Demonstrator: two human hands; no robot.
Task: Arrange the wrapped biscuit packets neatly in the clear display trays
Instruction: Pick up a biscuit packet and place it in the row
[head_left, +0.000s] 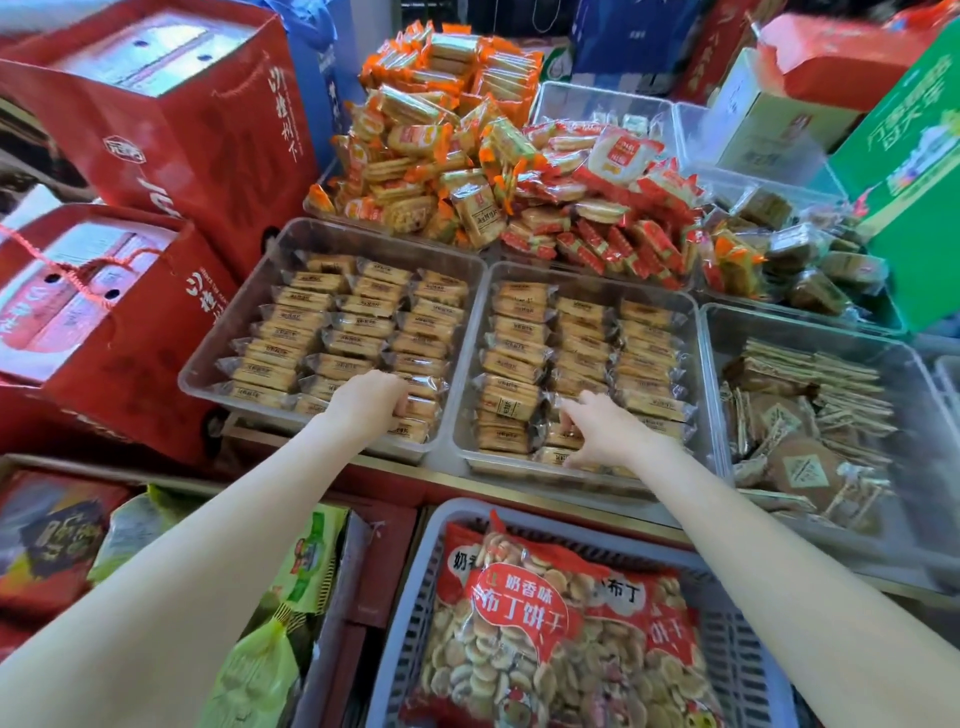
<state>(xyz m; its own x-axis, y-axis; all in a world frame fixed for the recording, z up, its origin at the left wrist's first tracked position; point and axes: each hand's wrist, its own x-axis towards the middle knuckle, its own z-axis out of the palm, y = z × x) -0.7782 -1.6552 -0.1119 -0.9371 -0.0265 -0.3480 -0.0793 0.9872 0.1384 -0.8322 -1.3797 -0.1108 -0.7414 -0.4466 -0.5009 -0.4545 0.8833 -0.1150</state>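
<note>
Two clear display trays stand side by side, the left tray (332, 231) and the right tray (587, 278). Both hold wrapped tan biscuit packets (358, 325) in three neat rows each. My left hand (371, 397) reaches into the near right corner of the left tray, fingers curled down onto the packets of the right row. My right hand (597, 431) is in the near middle of the right tray, fingers spread and curled around packets (558, 439) there. The fingertips of both hands are hidden among the wrappers.
Loose heaps of orange packets (441, 140) and red packets (602, 208) lie behind the trays. A tray of brown packets (800, 415) stands at right. Red gift boxes (171, 130) stand at left, a green box (914, 171) at right, a grey basket (431, 525) with bagged biscuits near me.
</note>
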